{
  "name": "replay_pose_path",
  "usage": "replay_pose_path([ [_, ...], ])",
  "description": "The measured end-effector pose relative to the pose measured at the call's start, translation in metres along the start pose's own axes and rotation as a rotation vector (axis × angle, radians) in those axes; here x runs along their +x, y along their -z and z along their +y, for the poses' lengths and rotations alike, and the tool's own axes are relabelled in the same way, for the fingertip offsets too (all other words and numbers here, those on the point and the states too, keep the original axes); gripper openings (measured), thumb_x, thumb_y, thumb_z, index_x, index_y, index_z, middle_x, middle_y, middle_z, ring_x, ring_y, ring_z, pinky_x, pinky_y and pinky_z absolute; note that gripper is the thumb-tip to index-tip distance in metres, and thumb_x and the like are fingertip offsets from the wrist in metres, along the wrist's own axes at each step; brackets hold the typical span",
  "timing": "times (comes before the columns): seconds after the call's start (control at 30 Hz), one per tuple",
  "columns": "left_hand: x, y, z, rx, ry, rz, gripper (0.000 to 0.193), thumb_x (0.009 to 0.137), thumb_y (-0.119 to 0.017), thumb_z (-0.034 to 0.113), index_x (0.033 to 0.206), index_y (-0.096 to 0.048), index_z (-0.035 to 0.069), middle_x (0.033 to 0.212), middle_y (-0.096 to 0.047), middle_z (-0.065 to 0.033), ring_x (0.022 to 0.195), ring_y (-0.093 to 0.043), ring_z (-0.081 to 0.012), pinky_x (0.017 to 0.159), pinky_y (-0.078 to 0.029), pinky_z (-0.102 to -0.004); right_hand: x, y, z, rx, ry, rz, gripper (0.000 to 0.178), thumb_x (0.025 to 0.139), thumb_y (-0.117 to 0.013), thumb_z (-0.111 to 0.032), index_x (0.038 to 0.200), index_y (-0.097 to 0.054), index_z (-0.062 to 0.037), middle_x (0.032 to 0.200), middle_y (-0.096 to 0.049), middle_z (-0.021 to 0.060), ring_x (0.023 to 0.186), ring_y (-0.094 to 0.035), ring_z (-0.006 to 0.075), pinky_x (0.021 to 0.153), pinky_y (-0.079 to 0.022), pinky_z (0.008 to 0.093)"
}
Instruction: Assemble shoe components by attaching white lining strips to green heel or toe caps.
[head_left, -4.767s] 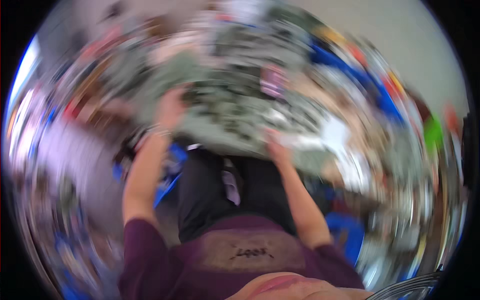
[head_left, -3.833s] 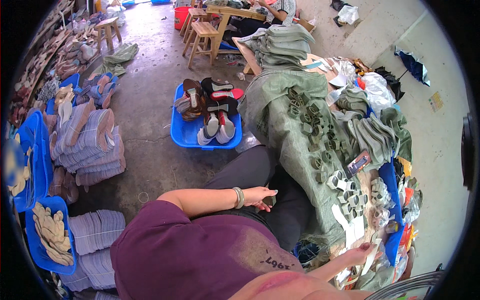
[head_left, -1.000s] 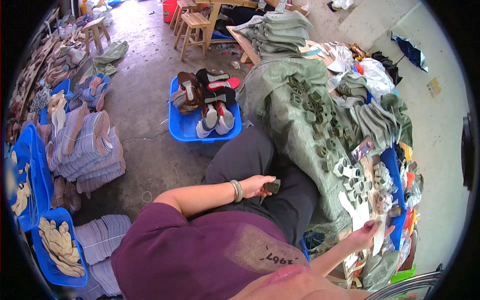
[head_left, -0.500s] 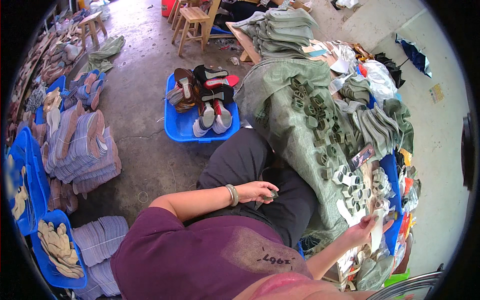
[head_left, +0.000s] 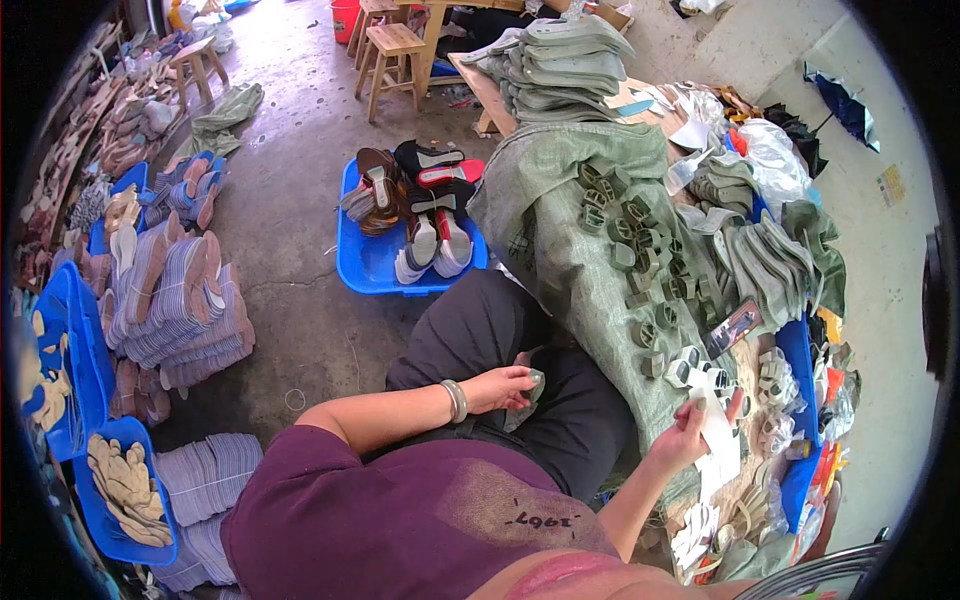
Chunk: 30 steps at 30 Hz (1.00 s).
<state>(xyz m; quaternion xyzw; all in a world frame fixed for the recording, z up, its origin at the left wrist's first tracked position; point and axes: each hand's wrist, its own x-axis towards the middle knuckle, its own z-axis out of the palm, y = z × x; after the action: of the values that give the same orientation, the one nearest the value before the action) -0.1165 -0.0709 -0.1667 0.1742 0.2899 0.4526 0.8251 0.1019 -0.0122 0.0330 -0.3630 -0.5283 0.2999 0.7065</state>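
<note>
Over my lap, my left hand [head_left: 498, 388] has its fingers closed round a small grey-green block [head_left: 537, 383] that looks like a shoe heel. My right hand [head_left: 688, 428] pinches a thin white strip [head_left: 716, 430] above the near end of the work table. Just beyond it sits a group of white heel blocks [head_left: 690, 368]. Many olive-green heel blocks [head_left: 640, 240] lie scattered on the green woven cloth [head_left: 560, 250] to my right. My fingers partly hide the block in my left hand.
A blue bin [head_left: 365, 265] of shoe soles stands ahead on the floor. Striped sole stacks [head_left: 175, 300] and a blue tub [head_left: 120, 548] of beige pieces are at left. Grey moulded sheets [head_left: 575, 65] are piled on the table's far end; a phone [head_left: 733, 328] lies nearer.
My right hand has come up and leftward with the white strip, toward the white heel blocks. My left hand stays over my lap, its block turned slightly. The whole view has shifted a little.
</note>
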Motion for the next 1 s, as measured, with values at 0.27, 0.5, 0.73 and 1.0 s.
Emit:
replay_pose_path([
  [0.27, 0.013, -0.004, 0.007, -0.026, 0.012, 0.102, 0.043, 0.087, -0.059, 0.004, 0.122, -0.035, 0.009, 0.1, -0.059, -0.0108, 0.09, -0.064, -0.0216, 0.079, -0.053, -0.0285, 0.021, -0.02, 0.059, 0.035, -0.073, -0.126, 0.058, 0.085, -0.058, -0.003, 0.137, -0.033, -0.0026, 0.077, -0.053, 0.0039, 0.058, -0.045, 0.0092, 0.053, -0.037, 0.0215],
  [0.5, 0.055, -0.007, -0.004, 0.235, 0.189, 0.179, 0.045, 0.083, -0.066, 0.01, 0.12, -0.041, 0.005, 0.093, -0.06, -0.0058, 0.074, -0.06, -0.0117, 0.066, -0.05, -0.0223, 0.024, -0.042, 0.112, -0.014, -0.108, -0.286, 0.051, 0.083, -0.061, -0.004, 0.13, -0.041, -0.0027, 0.088, -0.052, 0.0042, 0.061, -0.049, 0.0083, 0.057, -0.042, 0.0202],
  [0.73, 0.099, 0.001, -0.004, 0.252, 0.129, 0.457, 0.047, 0.085, -0.064, 0.02, 0.12, -0.041, 0.0, 0.099, -0.061, -0.0074, 0.066, -0.06, -0.0133, 0.056, -0.049, -0.0227, 0.02, -0.044, 0.131, -0.096, -0.183, -0.416, 0.049, 0.084, -0.06, -0.004, 0.129, -0.042, -0.001, 0.091, -0.054, 0.0059, 0.065, -0.052, 0.0095, 0.06, -0.044, 0.0199],
  [1.0, 0.115, 0.018, -0.019, 0.228, 0.146, 0.503, 0.047, 0.09, -0.058, 0.025, 0.126, -0.039, 0.001, 0.107, -0.06, -0.0117, 0.073, -0.063, -0.0178, 0.063, -0.054, -0.029, 0.008, -0.038, 0.139, -0.274, -0.143, -0.625, 0.046, 0.083, -0.06, 0.0, 0.126, -0.043, 0.0006, 0.086, -0.057, 0.0061, 0.07, -0.053, 0.0095, 0.064, -0.044, 0.0205],
])
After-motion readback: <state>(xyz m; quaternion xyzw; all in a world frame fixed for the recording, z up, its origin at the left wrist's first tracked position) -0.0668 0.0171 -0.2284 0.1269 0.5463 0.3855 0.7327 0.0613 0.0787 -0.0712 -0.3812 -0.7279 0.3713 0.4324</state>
